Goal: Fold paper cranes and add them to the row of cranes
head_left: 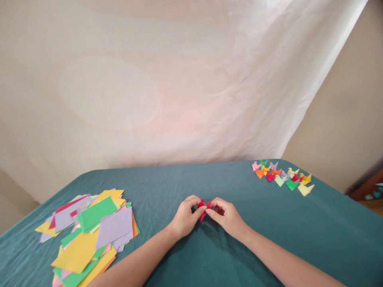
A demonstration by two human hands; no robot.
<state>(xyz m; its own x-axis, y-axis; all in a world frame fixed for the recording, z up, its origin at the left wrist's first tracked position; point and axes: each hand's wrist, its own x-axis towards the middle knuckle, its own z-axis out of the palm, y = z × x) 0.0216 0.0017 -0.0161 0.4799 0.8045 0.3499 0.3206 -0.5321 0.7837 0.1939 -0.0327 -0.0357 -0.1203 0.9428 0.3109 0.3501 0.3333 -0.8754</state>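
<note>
A small folded red paper bird [202, 204] is held over the front middle of the table, between my two hands. My left hand [187, 215] pinches its left side with thumb and fingers. From the other side, the thumb and fingertips of my right hand [226, 217] close on its right part. The fingertips hide some of the folds. Part of the red paper points down below the thumbs.
Loose coloured paper sheets [98, 215] lie in an overlapping pile at the left. Several finished paper birds [279, 180] sit in rows at the back right of the green-covered table [167, 183]. A pale cloth [179, 87] hangs behind.
</note>
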